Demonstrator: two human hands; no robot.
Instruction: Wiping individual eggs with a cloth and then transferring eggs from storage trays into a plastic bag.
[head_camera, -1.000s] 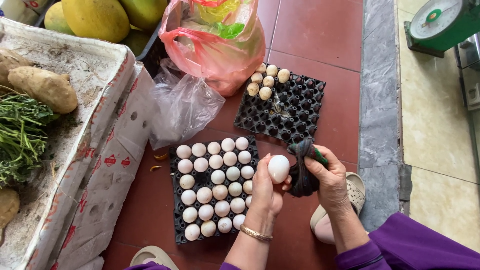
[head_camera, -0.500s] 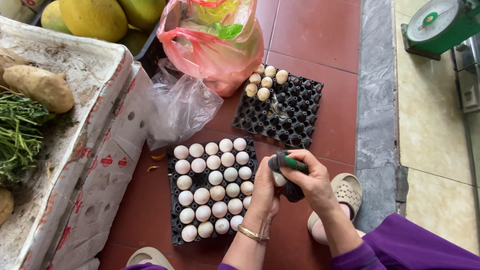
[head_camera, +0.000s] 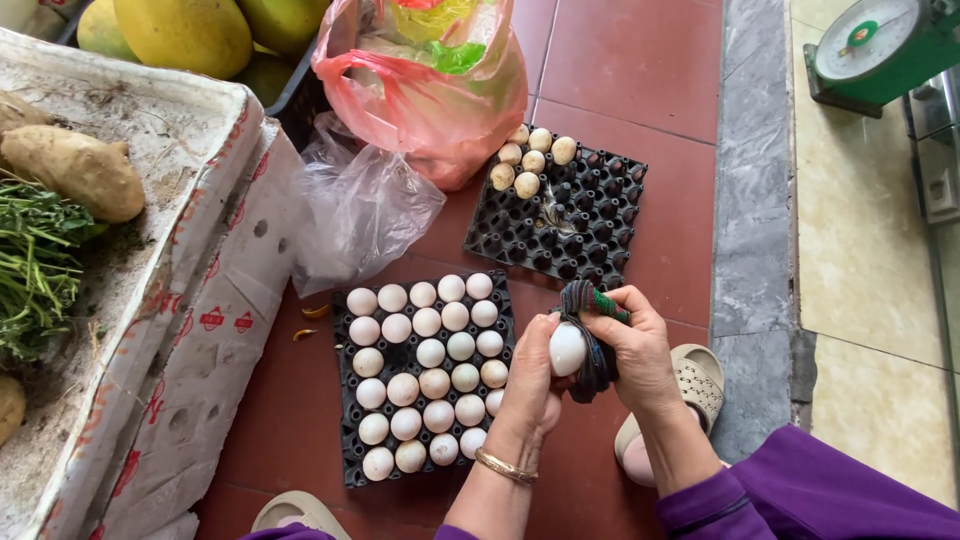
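**Egg and cloth over the tiled floor**

I see my left hand (head_camera: 530, 385) clamped on a white egg (head_camera: 567, 348), held just right of the full tray (head_camera: 346, 400). My right hand (head_camera: 640, 350) grips a dark cloth (head_camera: 592, 330) pressed against the egg's right side. A sandal (head_camera: 695, 375) lies under the right wrist. Farther off sits a black tray (head_camera: 580, 235) with a few eggs in its far left corner, then a pink bag (head_camera: 430, 100). A green scale (head_camera: 880, 50) stands at far right.
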